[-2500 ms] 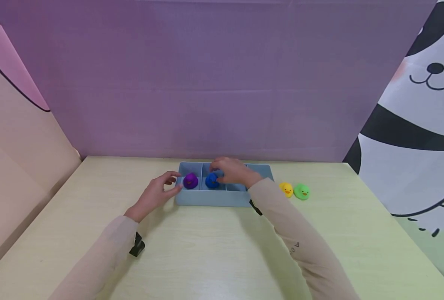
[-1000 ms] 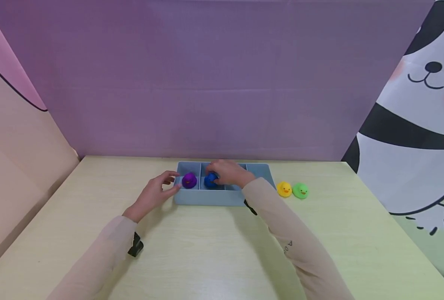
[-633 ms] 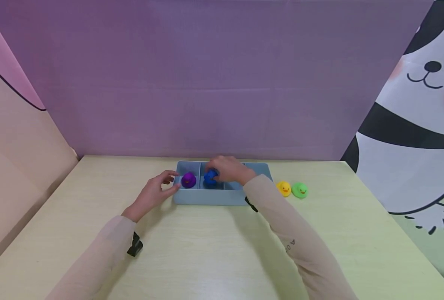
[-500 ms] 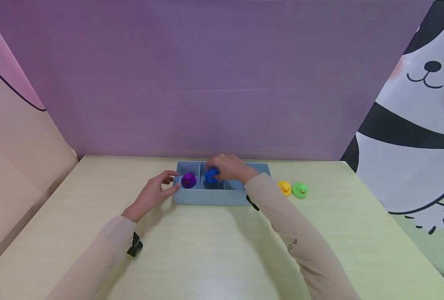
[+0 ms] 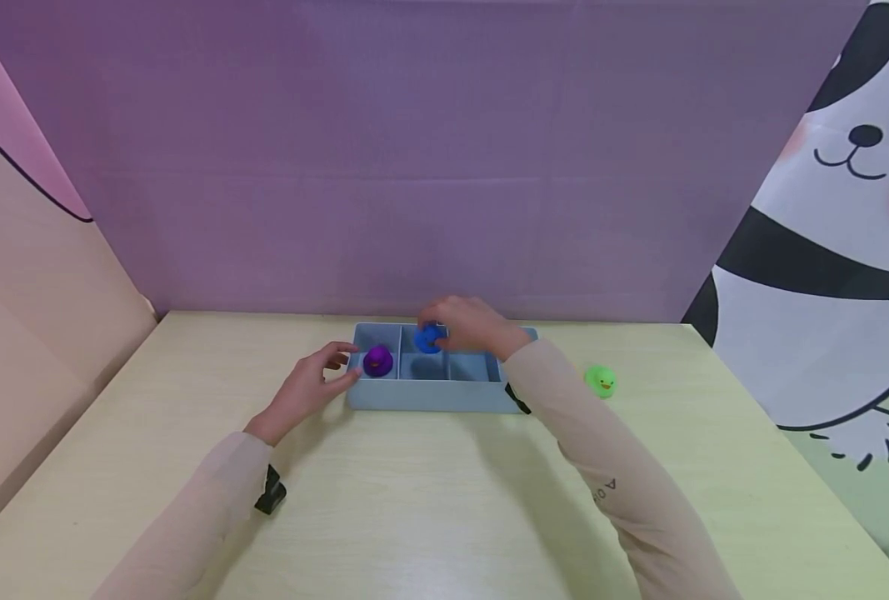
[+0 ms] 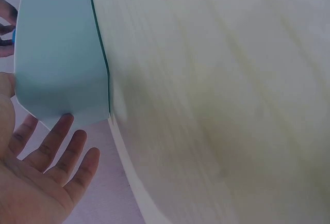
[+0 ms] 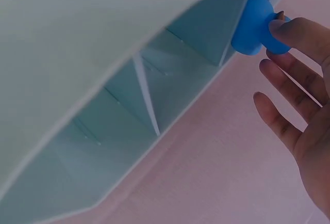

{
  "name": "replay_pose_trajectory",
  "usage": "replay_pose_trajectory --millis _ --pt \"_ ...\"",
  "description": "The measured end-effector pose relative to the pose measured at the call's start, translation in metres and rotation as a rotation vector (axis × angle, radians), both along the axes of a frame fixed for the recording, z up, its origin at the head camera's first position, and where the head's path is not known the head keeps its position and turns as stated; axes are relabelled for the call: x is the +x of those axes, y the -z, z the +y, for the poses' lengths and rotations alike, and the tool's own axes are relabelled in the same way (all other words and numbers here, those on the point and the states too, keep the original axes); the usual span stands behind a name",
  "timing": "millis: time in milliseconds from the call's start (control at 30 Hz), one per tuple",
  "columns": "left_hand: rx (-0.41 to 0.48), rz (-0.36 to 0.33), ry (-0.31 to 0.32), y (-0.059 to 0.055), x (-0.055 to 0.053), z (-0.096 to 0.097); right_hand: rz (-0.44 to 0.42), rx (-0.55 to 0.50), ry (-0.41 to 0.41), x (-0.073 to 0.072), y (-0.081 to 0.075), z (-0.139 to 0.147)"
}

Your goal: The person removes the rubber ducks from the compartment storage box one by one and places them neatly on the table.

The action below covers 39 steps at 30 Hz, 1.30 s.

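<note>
My right hand (image 5: 470, 325) pinches a blue rubber duck (image 5: 429, 338) between thumb and fingers. The duck is raised near the top of the second compartment from the left; in the right wrist view the same duck (image 7: 250, 25) shows at the box's rim. A purple rubber duck (image 5: 377, 361) sits in the leftmost compartment of the light blue divided box (image 5: 429, 397). At the box's left end rests my left hand (image 5: 305, 390), fingers spread and fairly straight. In the left wrist view, fingertips of that hand (image 6: 41, 182) touch the box's end wall (image 6: 62, 53).
A green rubber duck (image 5: 601, 381) stands on the pale wooden table (image 5: 384, 500) right of the box. The right sleeve (image 5: 609, 450) covers the spot beside it. A purple cloth backdrop (image 5: 429, 167) rises behind the table.
My right hand has lifted the blue duck up from the second compartment's floor and shifted slightly right and back. The sleeve now hides the yellow duck. My left hand stays in place.
</note>
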<state>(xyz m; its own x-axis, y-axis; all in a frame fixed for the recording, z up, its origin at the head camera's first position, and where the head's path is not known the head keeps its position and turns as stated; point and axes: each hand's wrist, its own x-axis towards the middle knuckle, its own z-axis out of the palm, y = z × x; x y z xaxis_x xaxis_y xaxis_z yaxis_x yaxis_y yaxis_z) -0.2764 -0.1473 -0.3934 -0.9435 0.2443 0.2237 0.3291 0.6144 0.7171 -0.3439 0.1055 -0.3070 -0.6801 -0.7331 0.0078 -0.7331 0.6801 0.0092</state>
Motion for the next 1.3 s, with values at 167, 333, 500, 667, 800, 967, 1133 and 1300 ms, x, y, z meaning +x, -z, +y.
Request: replay_pose_trajectory --millis 167,333,500,667,800,967,1133,1300 --pt "0.004 -0.002 0.001 0.000 -0.001 0.000 0.012 0.009 0.004 0.001 -0.006 0.004" --pt "0.006 -0.003 0.002 0.000 0.000 0.001 0.021 0.018 0.012 0.004 -0.011 0.010" --pt "0.011 -0.007 0.005 0.001 0.000 0.001 0.013 0.003 0.028 0.007 -0.014 0.019" --pt "0.014 -0.005 0.006 0.001 -0.001 0.001 -0.003 -0.022 0.055 0.008 -0.015 0.031" --pt "0.020 -0.008 0.006 0.001 -0.001 0.002 0.008 -0.022 0.063 0.008 -0.015 0.043" --pt "0.016 -0.010 0.004 0.002 -0.001 0.002 -0.002 -0.038 0.078 0.009 -0.014 0.057" --pt "0.017 -0.010 0.002 0.002 -0.002 0.002 -0.016 -0.050 0.104 0.010 -0.011 0.070" --pt "0.010 -0.006 0.002 0.004 -0.002 0.002 -0.034 -0.070 0.121 0.012 -0.009 0.084"
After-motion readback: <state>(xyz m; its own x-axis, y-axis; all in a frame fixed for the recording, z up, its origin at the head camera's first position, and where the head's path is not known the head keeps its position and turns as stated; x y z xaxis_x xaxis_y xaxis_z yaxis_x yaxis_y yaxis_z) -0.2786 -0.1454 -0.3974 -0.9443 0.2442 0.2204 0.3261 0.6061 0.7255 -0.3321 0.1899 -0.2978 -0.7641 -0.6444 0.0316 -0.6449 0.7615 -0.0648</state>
